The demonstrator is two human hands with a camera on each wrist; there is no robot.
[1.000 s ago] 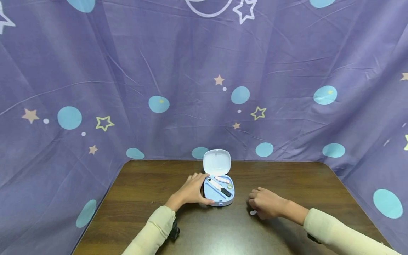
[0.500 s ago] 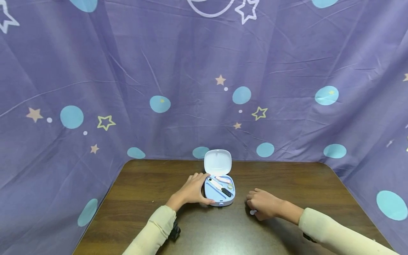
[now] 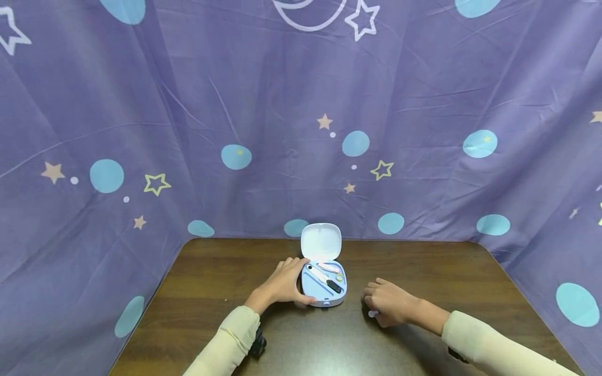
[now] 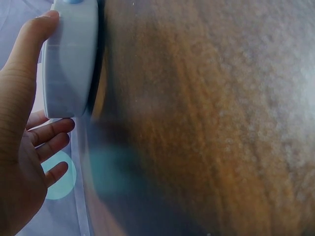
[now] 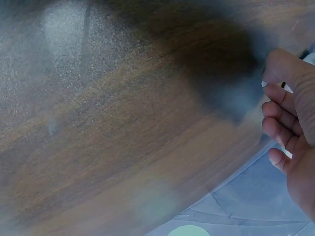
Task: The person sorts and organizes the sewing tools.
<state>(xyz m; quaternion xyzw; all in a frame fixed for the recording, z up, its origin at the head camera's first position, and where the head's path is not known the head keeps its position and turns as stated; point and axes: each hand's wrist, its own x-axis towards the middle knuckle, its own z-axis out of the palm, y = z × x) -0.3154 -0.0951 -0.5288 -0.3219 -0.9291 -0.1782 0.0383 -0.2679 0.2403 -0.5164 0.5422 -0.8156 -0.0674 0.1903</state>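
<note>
A small pale-blue case (image 3: 311, 287) stands on the table with its white lid (image 3: 321, 242) raised at the back. My left hand (image 3: 284, 282) grips the case's left side, thumb at the front edge and fingers toward the back; the left wrist view shows the thumb on its wall. In the tray lie a white tool with a black end (image 3: 333, 285), a pinkish-white slim piece (image 3: 329, 267) and a small yellowish ring (image 3: 339, 277). To the right of the case, my right hand (image 3: 390, 303) pinches a small white piece (image 3: 373, 314) with rounded ends, mostly hidden by the fingers.
The brown wooden table (image 3: 211, 261) reaches back to a purple curtain (image 3: 282, 104) printed with stars and circles. A dark device (image 3: 258, 344) sits under the left wrist. Light glares off the table's front.
My right hand has shifted slightly left, closer to the case, still pinching the white piece. The left hand keeps its hold on the case, and the head view tilts a little.
</note>
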